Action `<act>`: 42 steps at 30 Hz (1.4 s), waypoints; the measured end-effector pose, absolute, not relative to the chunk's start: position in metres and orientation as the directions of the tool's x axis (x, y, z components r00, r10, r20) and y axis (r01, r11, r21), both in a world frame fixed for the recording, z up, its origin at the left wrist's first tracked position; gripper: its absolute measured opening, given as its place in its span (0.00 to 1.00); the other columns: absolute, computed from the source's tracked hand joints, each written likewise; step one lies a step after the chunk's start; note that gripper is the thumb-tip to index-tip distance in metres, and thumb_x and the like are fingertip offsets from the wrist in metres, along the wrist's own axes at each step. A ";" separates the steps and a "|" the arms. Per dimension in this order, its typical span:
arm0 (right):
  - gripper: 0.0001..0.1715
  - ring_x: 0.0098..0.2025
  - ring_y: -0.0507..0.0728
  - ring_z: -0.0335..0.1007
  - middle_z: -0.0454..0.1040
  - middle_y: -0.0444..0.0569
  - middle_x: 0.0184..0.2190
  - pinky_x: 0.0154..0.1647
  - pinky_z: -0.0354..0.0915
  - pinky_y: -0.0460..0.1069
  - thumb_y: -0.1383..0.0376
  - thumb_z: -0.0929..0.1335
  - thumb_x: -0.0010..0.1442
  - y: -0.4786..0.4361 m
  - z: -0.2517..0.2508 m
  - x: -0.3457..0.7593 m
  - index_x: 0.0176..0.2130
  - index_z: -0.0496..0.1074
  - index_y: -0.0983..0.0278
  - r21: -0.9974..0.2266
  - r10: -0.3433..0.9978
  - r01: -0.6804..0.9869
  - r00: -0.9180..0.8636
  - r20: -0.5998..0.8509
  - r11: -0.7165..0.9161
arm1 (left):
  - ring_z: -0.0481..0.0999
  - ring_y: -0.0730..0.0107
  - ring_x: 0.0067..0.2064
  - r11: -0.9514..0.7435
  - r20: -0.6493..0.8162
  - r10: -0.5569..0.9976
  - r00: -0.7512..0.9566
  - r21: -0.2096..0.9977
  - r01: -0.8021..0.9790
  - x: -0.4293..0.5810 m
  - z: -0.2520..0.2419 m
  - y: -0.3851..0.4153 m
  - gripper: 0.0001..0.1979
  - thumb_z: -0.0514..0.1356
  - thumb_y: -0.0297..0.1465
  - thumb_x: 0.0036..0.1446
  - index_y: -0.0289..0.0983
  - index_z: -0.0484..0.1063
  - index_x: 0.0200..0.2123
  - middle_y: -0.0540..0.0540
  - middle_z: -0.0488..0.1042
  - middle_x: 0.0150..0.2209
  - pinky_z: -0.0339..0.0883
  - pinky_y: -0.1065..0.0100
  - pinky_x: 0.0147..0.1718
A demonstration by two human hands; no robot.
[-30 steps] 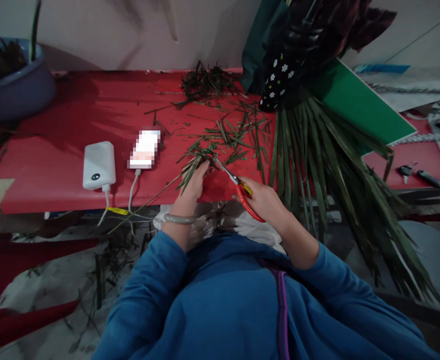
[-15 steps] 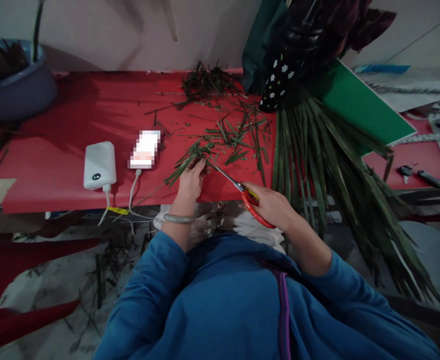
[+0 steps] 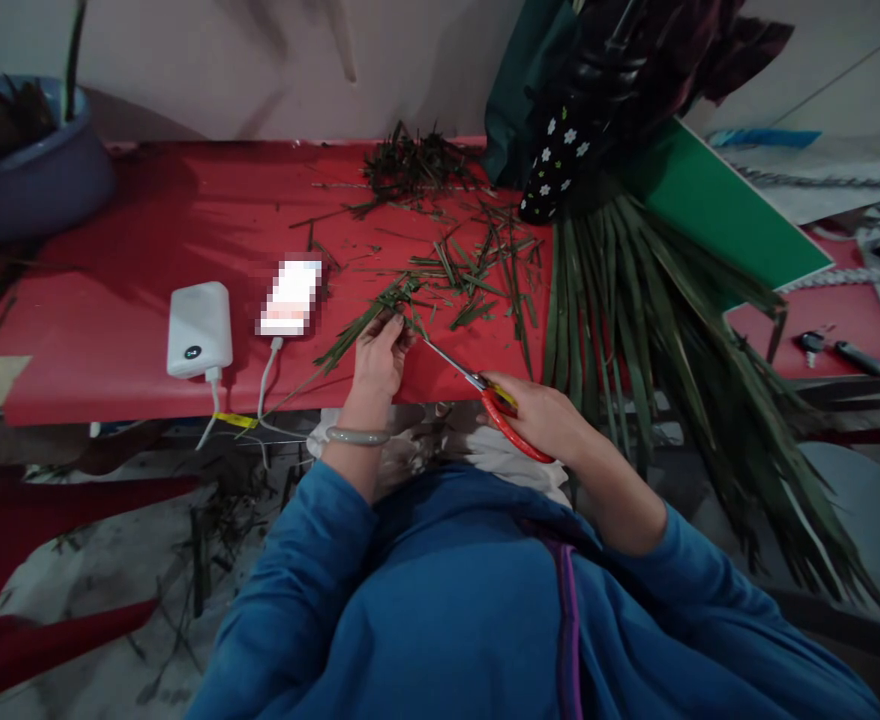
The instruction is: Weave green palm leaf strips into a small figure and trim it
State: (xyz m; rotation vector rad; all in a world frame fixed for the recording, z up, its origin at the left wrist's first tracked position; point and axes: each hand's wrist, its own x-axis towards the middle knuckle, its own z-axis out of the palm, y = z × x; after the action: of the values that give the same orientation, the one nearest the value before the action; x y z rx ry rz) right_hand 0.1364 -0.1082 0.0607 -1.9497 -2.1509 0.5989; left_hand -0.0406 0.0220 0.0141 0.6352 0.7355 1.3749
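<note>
My left hand [image 3: 381, 350] is closed around a small bunch of green leaf strips [image 3: 361, 328] over the red table; its wrist wears a pale bangle. Red-handled scissors [image 3: 511, 425] are in my right hand [image 3: 541, 412], fingers in the loops. Their blades point up and left, with the tips close to the strips at my left fingertips. Whether the blades touch a strip is too small to tell. Cut leaf pieces [image 3: 459, 275] lie scattered just beyond both hands.
A large bundle of long palm leaves [image 3: 597, 310] hangs over the table's right edge. On the left are a white power bank [image 3: 199, 330], a blurred phone [image 3: 290, 298] and a blue basin [image 3: 35, 185]. A green board [image 3: 732, 220] and a flowered black umbrella [image 3: 556, 160] stand behind.
My left hand has shifted slightly left and toward me with the leaf strips. The scissors have moved a little the same way; their tips now sit just below the strips.
</note>
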 end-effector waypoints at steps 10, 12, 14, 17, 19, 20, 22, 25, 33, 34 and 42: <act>0.32 0.44 0.59 0.70 0.73 0.47 0.45 0.40 0.65 0.49 0.46 0.61 0.52 -0.107 0.054 0.140 0.54 0.59 0.55 -0.515 0.984 0.856 -0.126 -0.122 0.046 | 0.69 0.80 0.23 0.086 -0.046 0.996 0.082 0.792 -0.604 -0.041 0.011 0.021 0.07 0.63 0.30 0.40 0.37 0.70 0.27 0.54 0.70 0.23 0.64 0.75 0.22; 0.32 0.44 0.59 0.70 0.72 0.47 0.45 0.41 0.65 0.50 0.46 0.62 0.52 -0.106 0.053 0.140 0.54 0.59 0.55 -0.548 0.983 0.836 -0.127 -0.134 0.034 | 0.69 0.80 0.23 0.089 -0.045 0.995 0.087 0.793 -0.602 -0.041 0.010 0.020 0.07 0.63 0.29 0.40 0.37 0.70 0.27 0.54 0.70 0.23 0.64 0.75 0.23; 0.33 0.43 0.59 0.70 0.73 0.47 0.44 0.41 0.65 0.50 0.47 0.62 0.51 -0.106 0.051 0.139 0.54 0.59 0.55 -0.582 0.980 0.813 -0.127 -0.152 0.015 | 0.69 0.80 0.24 0.094 -0.045 0.994 0.096 0.790 -0.606 -0.042 0.010 0.020 0.06 0.63 0.29 0.40 0.37 0.70 0.26 0.54 0.70 0.23 0.65 0.75 0.23; 0.32 0.41 0.58 0.71 0.73 0.47 0.42 0.39 0.65 0.49 0.49 0.64 0.51 -0.106 0.046 0.139 0.53 0.60 0.57 -0.656 0.977 0.755 -0.134 -0.169 -0.010 | 0.69 0.80 0.24 0.110 -0.049 0.992 0.116 0.785 -0.609 -0.042 0.010 0.019 0.06 0.63 0.29 0.40 0.38 0.70 0.26 0.54 0.70 0.24 0.64 0.74 0.23; 0.31 0.40 0.56 0.71 0.74 0.47 0.40 0.39 0.65 0.48 0.51 0.64 0.51 -0.106 0.042 0.139 0.53 0.61 0.59 -0.722 0.974 0.691 -0.147 -0.170 -0.022 | 0.69 0.80 0.24 0.120 -0.058 0.991 0.120 0.781 -0.613 -0.041 0.011 0.019 0.06 0.63 0.29 0.40 0.38 0.70 0.26 0.54 0.70 0.24 0.64 0.74 0.24; 0.31 0.39 0.56 0.71 0.74 0.47 0.39 0.39 0.65 0.48 0.52 0.65 0.51 -0.106 0.040 0.139 0.52 0.61 0.59 -0.756 0.973 0.654 -0.155 -0.171 -0.029 | 0.69 0.80 0.24 0.123 -0.062 0.991 0.120 0.779 -0.615 -0.041 0.011 0.018 0.06 0.63 0.29 0.40 0.38 0.70 0.26 0.54 0.70 0.24 0.64 0.74 0.24; 0.30 0.39 0.55 0.70 0.74 0.47 0.38 0.38 0.65 0.48 0.53 0.65 0.51 -0.106 0.039 0.137 0.52 0.61 0.61 -0.815 0.970 0.577 -0.171 -0.172 -0.043 | 0.69 0.79 0.24 0.127 -0.071 0.991 0.114 0.775 -0.619 -0.041 0.012 0.018 0.07 0.63 0.29 0.39 0.38 0.70 0.26 0.54 0.70 0.24 0.64 0.74 0.25; 0.28 0.39 0.54 0.70 0.72 0.49 0.40 0.38 0.65 0.48 0.56 0.64 0.51 -0.107 0.043 0.134 0.50 0.62 0.63 -0.865 0.964 0.496 -0.186 -0.192 -0.076 | 0.68 0.79 0.24 0.136 -0.088 0.990 0.108 0.777 -0.614 -0.040 0.013 0.018 0.08 0.64 0.29 0.38 0.37 0.69 0.26 0.55 0.70 0.23 0.63 0.74 0.24; 0.24 0.36 0.53 0.69 0.72 0.47 0.37 0.37 0.67 0.49 0.59 0.66 0.50 -0.109 0.046 0.131 0.47 0.64 0.61 -0.897 0.959 0.410 -0.146 -0.244 -0.165 | 0.67 0.80 0.24 0.130 -0.053 0.988 0.143 0.781 -0.610 -0.039 0.013 0.019 0.07 0.63 0.28 0.39 0.37 0.69 0.25 0.54 0.69 0.23 0.62 0.73 0.25; 0.23 0.35 0.52 0.69 0.72 0.46 0.36 0.37 0.67 0.49 0.60 0.65 0.50 -0.109 0.045 0.131 0.47 0.64 0.61 -0.911 0.956 0.367 -0.144 -0.254 -0.187 | 0.67 0.80 0.24 0.131 -0.050 0.988 0.149 0.778 -0.614 -0.039 0.013 0.019 0.07 0.63 0.28 0.39 0.37 0.69 0.25 0.54 0.69 0.23 0.62 0.73 0.25; 0.17 0.24 0.47 0.65 0.69 0.43 0.26 0.21 0.62 0.41 0.64 0.60 0.54 -0.105 0.054 0.121 0.44 0.64 0.64 -0.870 0.866 0.033 -0.081 -0.493 -0.492 | 0.67 0.80 0.24 0.156 -0.073 0.985 0.157 0.765 -0.625 -0.039 0.014 0.018 0.08 0.64 0.28 0.38 0.37 0.68 0.26 0.54 0.69 0.24 0.62 0.73 0.25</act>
State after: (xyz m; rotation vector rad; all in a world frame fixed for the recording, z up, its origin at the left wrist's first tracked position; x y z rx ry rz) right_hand 0.1212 -0.1055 0.0542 -1.5459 -0.9936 1.6454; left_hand -0.0385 0.0182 0.0141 0.6690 0.6675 1.2834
